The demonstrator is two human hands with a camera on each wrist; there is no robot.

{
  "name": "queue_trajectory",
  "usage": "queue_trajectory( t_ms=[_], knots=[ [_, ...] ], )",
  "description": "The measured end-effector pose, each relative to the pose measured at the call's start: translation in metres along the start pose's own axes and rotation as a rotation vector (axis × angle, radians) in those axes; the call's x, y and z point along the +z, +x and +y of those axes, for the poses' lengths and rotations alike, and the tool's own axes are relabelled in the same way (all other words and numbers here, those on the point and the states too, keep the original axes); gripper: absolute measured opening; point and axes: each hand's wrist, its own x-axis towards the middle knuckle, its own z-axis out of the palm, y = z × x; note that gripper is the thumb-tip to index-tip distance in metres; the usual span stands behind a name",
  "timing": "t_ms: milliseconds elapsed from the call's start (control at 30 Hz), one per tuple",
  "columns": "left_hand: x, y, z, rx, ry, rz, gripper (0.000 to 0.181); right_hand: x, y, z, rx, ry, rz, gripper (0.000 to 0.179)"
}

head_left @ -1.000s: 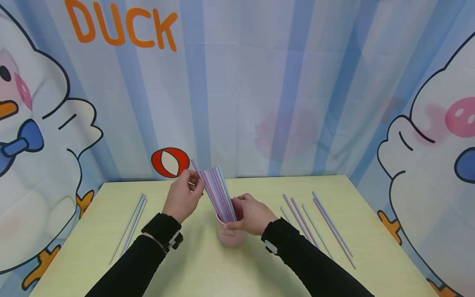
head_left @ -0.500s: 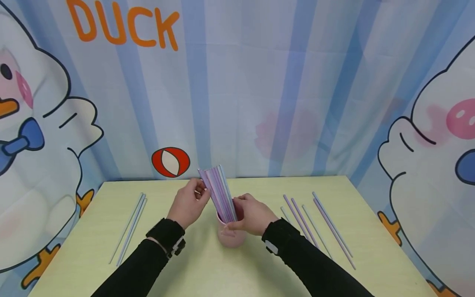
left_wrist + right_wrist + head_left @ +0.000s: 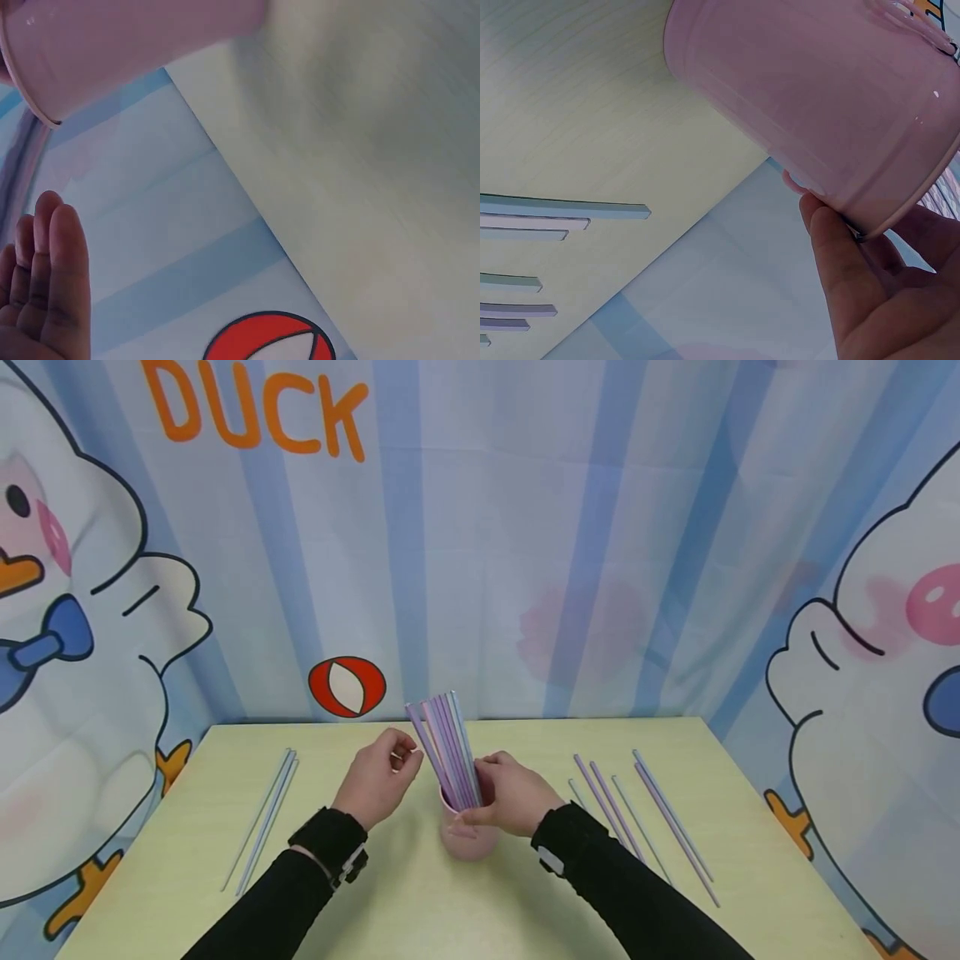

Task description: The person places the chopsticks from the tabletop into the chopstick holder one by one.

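A pink cup [image 3: 468, 846] stands on the table, filled with a bundle of purple, pink and pale blue straws [image 3: 447, 752] that lean to the left. My right hand [image 3: 517, 793] holds the cup at its right side. Up close in the right wrist view, fingers [image 3: 840, 262] grip the cup wall [image 3: 810, 97] by the rim. Just left of the straws is my left hand [image 3: 378, 777], with nothing in it. Its fingers [image 3: 67, 270] look loosely extended in the left wrist view, apart from the cup [image 3: 135, 52].
On the pale yellow table [image 3: 390, 910], a few light blue straws [image 3: 266, 818] lie at the left. Several purple and bluish straws [image 3: 675, 827] are spread at the right, partly behind the right forearm. A duck-print curtain [image 3: 480, 543] hangs behind the far edge.
The left hand has lowered a purple straw down into the cup among the others, then let go and drawn slightly left. The right hand has stayed on the cup.
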Motion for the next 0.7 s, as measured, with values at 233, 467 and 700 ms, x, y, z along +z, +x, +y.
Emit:
queue_trajectory(
  t_ms=[233, 467, 700],
  knots=[
    [-0.009, -0.003, -0.039, -0.007, 0.131, 0.003, 0.022, -0.001, -0.002, 0.000, -0.028, -0.020, 0.005, 0.079],
    [-0.027, -0.005, -0.083, -0.050, 0.253, -0.015, 0.025, -0.002, -0.002, -0.001, -0.020, -0.015, -0.001, 0.084],
    [-0.046, -0.008, -0.120, -0.056, 0.376, -0.010, 0.029, -0.002, -0.002, -0.001, -0.014, -0.014, -0.006, 0.084]
  ],
)
